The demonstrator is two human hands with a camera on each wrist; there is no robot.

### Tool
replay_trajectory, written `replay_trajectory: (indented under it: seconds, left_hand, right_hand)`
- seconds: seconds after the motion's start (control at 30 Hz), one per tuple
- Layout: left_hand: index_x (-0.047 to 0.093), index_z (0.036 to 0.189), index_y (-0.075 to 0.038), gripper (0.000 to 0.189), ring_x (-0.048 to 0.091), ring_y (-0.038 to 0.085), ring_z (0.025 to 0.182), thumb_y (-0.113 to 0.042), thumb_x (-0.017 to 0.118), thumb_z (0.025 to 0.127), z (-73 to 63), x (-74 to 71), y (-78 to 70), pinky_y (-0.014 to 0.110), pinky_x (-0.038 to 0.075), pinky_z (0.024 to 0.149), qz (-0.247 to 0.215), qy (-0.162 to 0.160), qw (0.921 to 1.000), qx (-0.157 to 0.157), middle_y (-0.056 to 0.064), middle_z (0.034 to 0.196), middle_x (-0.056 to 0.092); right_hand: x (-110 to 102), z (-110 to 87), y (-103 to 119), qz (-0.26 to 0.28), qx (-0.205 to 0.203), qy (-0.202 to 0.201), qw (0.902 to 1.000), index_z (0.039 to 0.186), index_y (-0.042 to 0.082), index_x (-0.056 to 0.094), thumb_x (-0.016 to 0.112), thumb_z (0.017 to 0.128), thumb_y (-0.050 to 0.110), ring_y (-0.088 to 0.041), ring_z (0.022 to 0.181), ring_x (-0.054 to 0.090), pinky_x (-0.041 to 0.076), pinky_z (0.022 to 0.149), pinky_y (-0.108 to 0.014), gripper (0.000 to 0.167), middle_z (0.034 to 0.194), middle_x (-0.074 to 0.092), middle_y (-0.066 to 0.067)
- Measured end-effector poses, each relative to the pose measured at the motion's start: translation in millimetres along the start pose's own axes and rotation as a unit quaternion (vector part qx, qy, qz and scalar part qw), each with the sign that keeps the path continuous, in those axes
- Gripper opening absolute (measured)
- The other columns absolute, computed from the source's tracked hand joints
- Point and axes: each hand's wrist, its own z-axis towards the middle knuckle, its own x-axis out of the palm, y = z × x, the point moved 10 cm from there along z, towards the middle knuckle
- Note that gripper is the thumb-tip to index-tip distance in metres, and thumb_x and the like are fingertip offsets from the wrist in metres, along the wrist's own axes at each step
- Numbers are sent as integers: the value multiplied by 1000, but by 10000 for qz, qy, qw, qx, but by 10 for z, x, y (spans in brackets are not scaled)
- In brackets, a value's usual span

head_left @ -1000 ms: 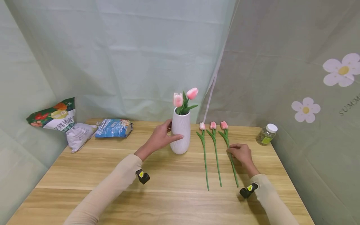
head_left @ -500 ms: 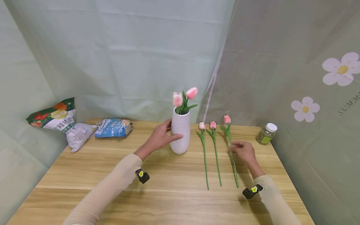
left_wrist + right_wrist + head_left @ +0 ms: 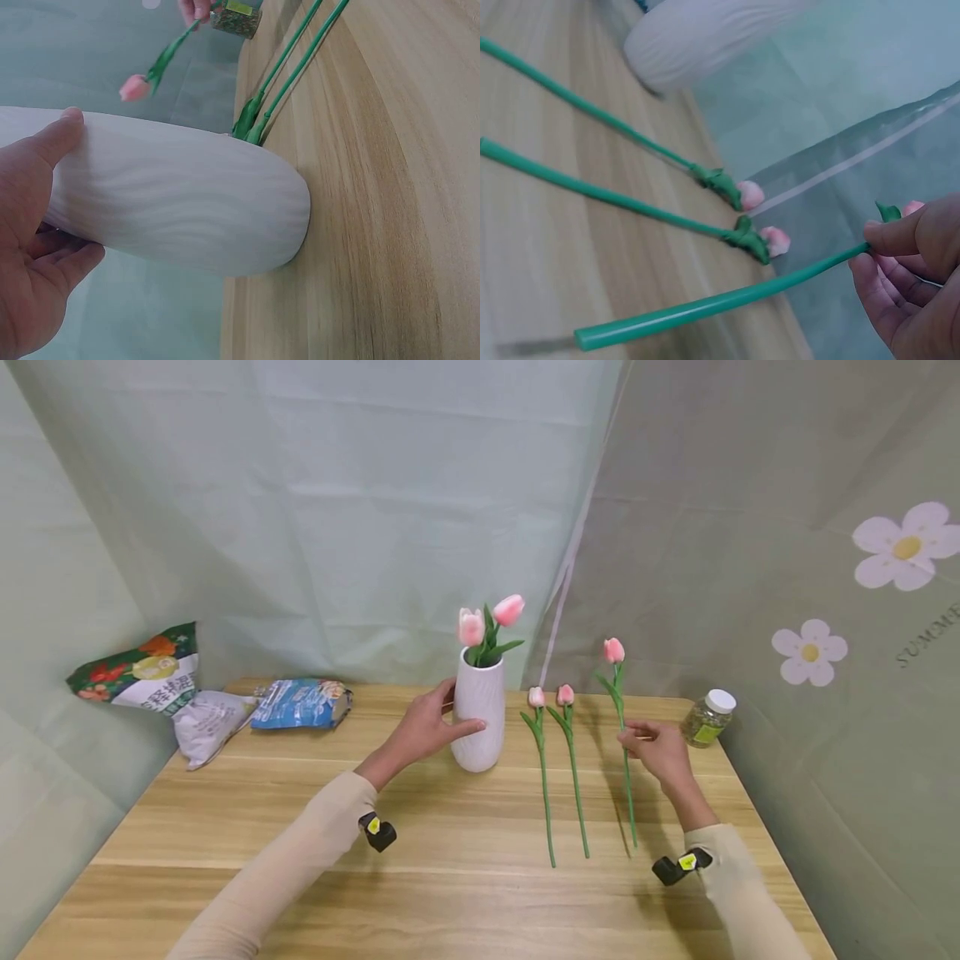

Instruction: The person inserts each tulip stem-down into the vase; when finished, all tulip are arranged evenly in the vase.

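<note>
A white ribbed vase (image 3: 480,714) stands upright on the table, with two pink tulips (image 3: 489,620) in its mouth. My left hand (image 3: 427,722) grips the vase from the left, thumb across its front and fingers behind; the left wrist view shows the thumb and fingers (image 3: 79,262) round its side. In my right hand (image 3: 660,756) a pink tulip (image 3: 615,653) is pinched by its green stem between thumb and fingertips, its bloom raised and its shadow on the wood. Two more tulips (image 3: 551,777) (image 3: 576,777) lie side by side between the vase and that hand.
A jar with a white lid (image 3: 709,718) stands at the back right, just beyond my right hand. At the back left are a blue packet (image 3: 302,703) and a green and white bag (image 3: 161,681). Fabric walls enclose the wooden table (image 3: 450,893) at the back and sides.
My right hand has lifted the right-hand tulip off the table, raising its bloom and moving slightly right and back. My left hand keeps its grip on the vase.
</note>
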Motion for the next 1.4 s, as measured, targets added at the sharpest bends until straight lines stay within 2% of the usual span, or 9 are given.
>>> replay_trajectory:
  seconds: [0.1,0.33,0.57,0.7,0.83,1.07,1.27,1.4]
  left_hand:
    - [47,146,-1,81,60,32,129,-37,85,85,-4,-3,-1,44,53,108,-19,-10,10000,28,19,141,59]
    - [48,145,-1,80,61,32,128,-36,86,85,-8,-11,-10,43,53,108,-15,-13,10000,29,18,140,60]
    - [46,147,-1,82,60,33,129,-38,85,85,-6,-5,-16,45,53,108,-45,37,10000,53,19,141,59]
    - [46,147,-1,82,60,32,129,-38,85,85,-9,-7,-19,44,52,108,-53,53,10000,25,18,141,59]
    - [47,146,-1,82,60,32,129,-38,85,85,-13,-10,-27,44,53,108,-27,46,10000,18,19,141,59]
    - [48,145,-1,80,61,32,128,-38,85,85,-3,-4,-8,43,53,107,53,24,10000,-1,18,140,59]
    - [48,145,-1,80,61,32,128,-37,85,85,-1,-1,5,43,53,107,46,32,10000,-28,18,140,59]
    - [48,145,-1,80,60,33,129,-37,85,85,0,-3,-3,44,53,108,45,31,10000,-33,18,141,59]
  right_hand:
    - [-38,4,76,69,-112,-36,9999,130,-9,64,68,99,10,-10,83,71,65,79,-31,37,111,69,-22]
    - [-95,8,279,290,-256,-46,9992,129,-7,63,67,100,13,-2,82,67,64,76,-26,36,110,67,-18]
    - [-140,47,468,631,-356,-134,9973,126,-8,63,68,98,11,-4,81,68,65,75,-26,34,97,67,-1]
    - [-179,59,582,737,-472,-270,9958,124,-8,64,70,97,10,-3,79,68,66,76,-31,33,93,66,4]
    - [-207,57,704,820,-647,-406,9937,122,-10,65,71,96,9,-3,78,68,66,76,-33,33,91,67,4]
    - [-222,37,854,1008,-783,-528,9904,119,-8,66,73,95,9,-4,79,68,65,71,-26,30,91,69,5]
    - [-265,18,1018,1142,-998,-637,9864,118,-9,67,74,94,11,-5,81,68,64,71,-24,32,97,73,-3]
    - [-295,9,1116,1248,-1108,-714,9834,119,-9,66,74,94,14,-6,82,67,63,70,-22,35,97,71,0]
